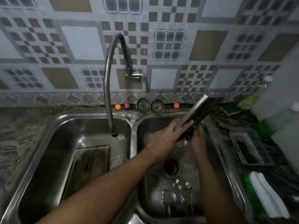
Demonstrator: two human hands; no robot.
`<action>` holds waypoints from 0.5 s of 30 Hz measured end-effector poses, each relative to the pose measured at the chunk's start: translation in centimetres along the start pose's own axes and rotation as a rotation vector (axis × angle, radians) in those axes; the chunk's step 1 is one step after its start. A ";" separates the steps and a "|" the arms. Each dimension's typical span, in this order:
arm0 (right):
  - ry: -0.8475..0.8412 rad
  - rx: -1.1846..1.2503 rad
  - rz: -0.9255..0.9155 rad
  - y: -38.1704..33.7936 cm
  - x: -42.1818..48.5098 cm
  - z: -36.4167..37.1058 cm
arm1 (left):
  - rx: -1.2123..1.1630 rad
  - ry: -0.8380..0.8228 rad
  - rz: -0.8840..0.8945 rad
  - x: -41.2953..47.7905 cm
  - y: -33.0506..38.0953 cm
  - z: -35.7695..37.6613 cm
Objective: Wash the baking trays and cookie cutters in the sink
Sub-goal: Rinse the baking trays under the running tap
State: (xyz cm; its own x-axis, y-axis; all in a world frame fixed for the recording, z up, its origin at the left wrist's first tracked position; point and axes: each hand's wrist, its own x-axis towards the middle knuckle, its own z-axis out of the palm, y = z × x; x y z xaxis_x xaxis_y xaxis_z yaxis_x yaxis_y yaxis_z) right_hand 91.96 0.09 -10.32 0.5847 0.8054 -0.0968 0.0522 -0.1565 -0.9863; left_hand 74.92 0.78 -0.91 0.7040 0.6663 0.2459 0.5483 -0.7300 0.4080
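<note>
Two baking trays are in view, and one is being handled. The tilted tray [200, 110] is held above and just behind the drain [169, 167] of the right basin. Its lower end is down between the hands and its upper end is raised toward the back right, probably so that water runs off into the basin rather than onto the counter.

The left hand [168, 135] is closed on the tray's lower end, with its fingers laid over the near edge. The right hand [198, 141] is set under and behind that same end, but its fingers are hidden by the tray and blurred. Whether it grips, props or rubs cannot be told.

The cookie cutters [178, 189] lie in front of the drain on the basin floor, wet and untouched, likely left there until the tray is finished. The second tray [90, 165] has been laid well to the left of the drain, flat in the other basin. The tap [110, 94] hangs over that basin, and no stream can be made out from it.

Behind the drain, two strainer plugs [149, 106] are stood on the back ledge, so both basins are judged free to empty. To the right of the drain, a clear tub [247, 146] sits on the counter.

The work is judged to be partway through — one tray in hand, and one tray and the cutters yet to be done.
</note>
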 end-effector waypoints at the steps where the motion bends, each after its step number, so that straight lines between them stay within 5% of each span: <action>1: 0.001 0.001 -0.006 -0.6 0.3 -0.3 | -0.003 0.037 -0.007 -0.2 -0.4 0.2; 7: 0.124 -0.181 -0.265 -2.1 -1.4 -2.8 | -0.016 0.102 -0.250 -0.7 -2.0 2.7; 10: 0.124 -0.294 -0.251 -1.5 -1.6 -3.9 | -0.091 0.105 -0.330 -1.0 -2.9 5.4; 15: -0.080 -0.394 -0.219 3.0 -0.3 -5.1 | -0.297 0.088 -0.488 -1.5 -5.3 11.5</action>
State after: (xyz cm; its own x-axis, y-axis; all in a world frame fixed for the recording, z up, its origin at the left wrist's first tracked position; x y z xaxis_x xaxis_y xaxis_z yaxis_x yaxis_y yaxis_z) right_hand 96.02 -3.55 -12.61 0.4618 0.8831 0.0834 0.4806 -0.1701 -0.8603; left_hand 76.18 1.92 -13.53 0.3542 0.9346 0.0341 0.6413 -0.2693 0.7185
